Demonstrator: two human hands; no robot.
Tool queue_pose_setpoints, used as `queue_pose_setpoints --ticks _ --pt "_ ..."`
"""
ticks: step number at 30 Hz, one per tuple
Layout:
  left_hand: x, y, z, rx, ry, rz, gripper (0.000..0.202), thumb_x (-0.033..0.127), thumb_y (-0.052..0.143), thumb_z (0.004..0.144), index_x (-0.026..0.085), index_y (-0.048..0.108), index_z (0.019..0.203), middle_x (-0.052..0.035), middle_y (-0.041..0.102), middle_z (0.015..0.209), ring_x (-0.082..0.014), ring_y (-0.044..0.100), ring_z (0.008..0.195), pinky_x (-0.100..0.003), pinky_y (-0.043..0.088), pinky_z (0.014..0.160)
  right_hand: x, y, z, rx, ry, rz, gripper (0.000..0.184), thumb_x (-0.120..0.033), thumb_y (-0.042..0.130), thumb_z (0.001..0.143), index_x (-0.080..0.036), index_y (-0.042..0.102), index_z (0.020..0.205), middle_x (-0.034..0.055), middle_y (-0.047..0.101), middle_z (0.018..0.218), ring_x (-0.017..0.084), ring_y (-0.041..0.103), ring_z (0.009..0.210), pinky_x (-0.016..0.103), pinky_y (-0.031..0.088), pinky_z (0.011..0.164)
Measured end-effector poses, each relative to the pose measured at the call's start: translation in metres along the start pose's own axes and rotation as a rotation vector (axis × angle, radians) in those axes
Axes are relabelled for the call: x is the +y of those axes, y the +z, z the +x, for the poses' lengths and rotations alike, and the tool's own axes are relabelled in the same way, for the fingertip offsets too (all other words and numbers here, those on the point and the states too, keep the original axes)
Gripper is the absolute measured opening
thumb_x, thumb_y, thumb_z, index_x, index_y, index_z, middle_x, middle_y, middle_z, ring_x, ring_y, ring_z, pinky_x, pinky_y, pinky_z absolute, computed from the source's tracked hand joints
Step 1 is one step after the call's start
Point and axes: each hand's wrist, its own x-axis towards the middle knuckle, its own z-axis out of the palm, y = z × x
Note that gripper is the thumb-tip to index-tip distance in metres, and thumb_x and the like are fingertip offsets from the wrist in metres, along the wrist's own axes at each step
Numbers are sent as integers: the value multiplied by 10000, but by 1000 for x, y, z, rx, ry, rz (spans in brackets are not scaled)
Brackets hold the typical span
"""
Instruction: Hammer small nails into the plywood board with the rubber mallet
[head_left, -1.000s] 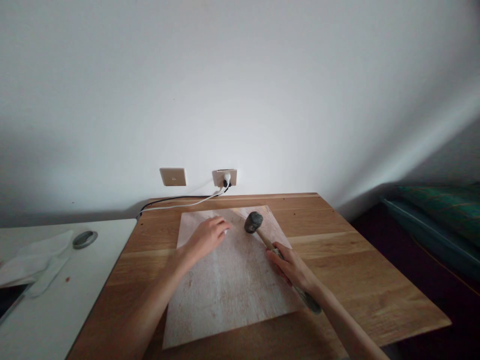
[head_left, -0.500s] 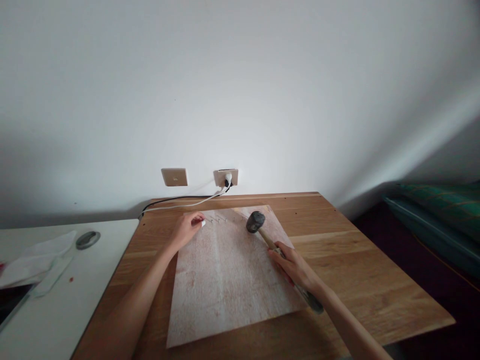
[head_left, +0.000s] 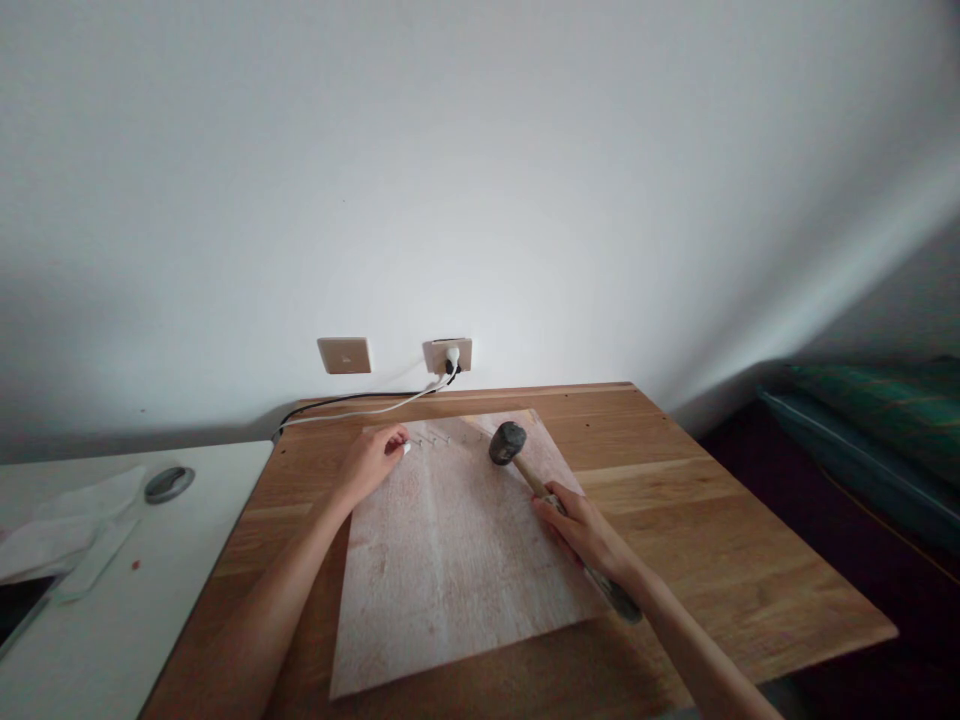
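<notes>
Gripping the handle of a mallet [head_left: 508,443], the right hand [head_left: 583,532] is right of centre in the lower half of the frame, fingers wrapped about the shaft. The dark head points up and left, over the upper right part of a pale board [head_left: 457,560]; contact with the board cannot be confirmed. The left hand [head_left: 373,462] is at the board's upper left corner, fingers drawn together in a narrow pinch. A small white piece [head_left: 406,449] shows at the fingertips; whether it is held or worn cannot be told. Several thin nails [head_left: 448,439] stand in a row along the board's far edge, between hand and mallet head. The board lies on a wooden table [head_left: 720,560], lower centre. Cords [head_left: 360,411] run behind it to a wall socket [head_left: 448,355]. A white table [head_left: 172,590] occupies the lower left.
</notes>
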Motion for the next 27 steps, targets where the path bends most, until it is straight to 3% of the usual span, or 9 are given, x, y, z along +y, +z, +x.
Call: queue_pose_setpoints --ticks 11,16,22,27 --pt "10 3 1 41 -4 49 128 103 648 801 222 692 807 8 715 786 -176 666 757 -262 484 733 -6 5 -2 -23 -8 46 355 -589 453 973 -246 460 885 -104 453 516 103 429 365 210 325 352" --pt "5 5 2 40 -55 -40 109 120 639 785 217 683 807 0 728 764 -179 673 737 -278 522 742 -39 15 0 -107 -29 78 348 -570 440 1010 -241 468 902 -116 440 517 85 400 348 186 302 330" --pt "-1 5 2 67 -86 -125 194 102 637 757 211 686 910 -8 749 798 -190 714 768 -292 544 754 -84 35 32 -177 -79 58 253 -425 497 1039 -235 473 873 -107 463 544 79 447 359 174 317 339" --pt "-4 3 2 59 -127 -139 322 50 621 723 182 719 999 -32 780 848 -202 743 817 -290 551 769 -104 54 54 -211 -107 6 207 -305 497 1050 -230 471 858 -99 482 537 86 474 363 180 341 356"
